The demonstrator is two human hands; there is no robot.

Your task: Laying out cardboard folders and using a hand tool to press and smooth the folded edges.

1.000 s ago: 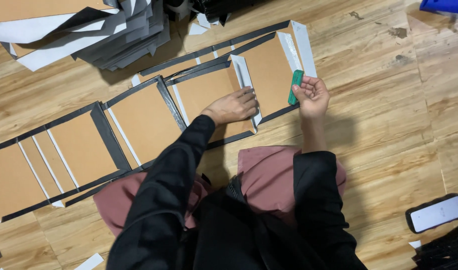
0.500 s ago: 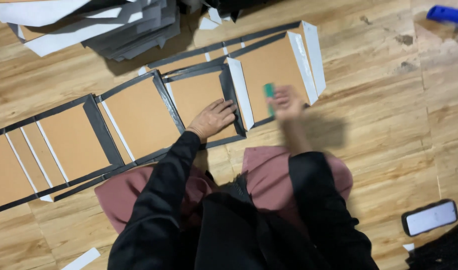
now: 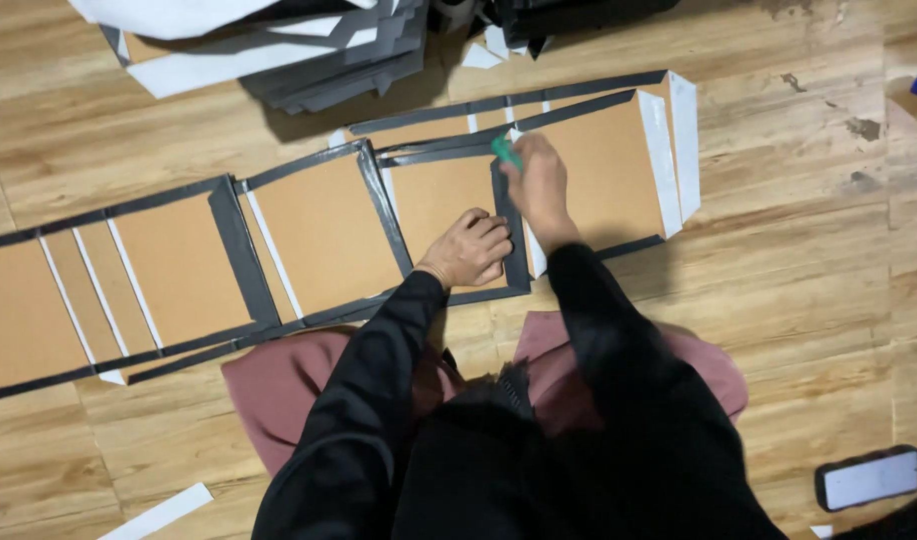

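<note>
Pressing a dark tape strip flat along a cardboard panel edge, floor work.

Right hand [image 3: 541,185] is clenched round a small green tool [image 3: 505,150], its tip at the far end of the dark tape strip [image 3: 507,215] that runs between two brown cardboard panels [image 3: 441,200]; left hand [image 3: 471,250] grasps nothing, fingers curled and pressed down on the nearer panel just beside the strip. Judgement: keep the left hand's weight close to the seam so the panel can't slide, drag the tool flat and steady along the strip (no skipping, or bubbles stay). The row of panels lies on the wooden floor [image 3: 799,260]; phone [image 3: 871,478] well apart.
</note>
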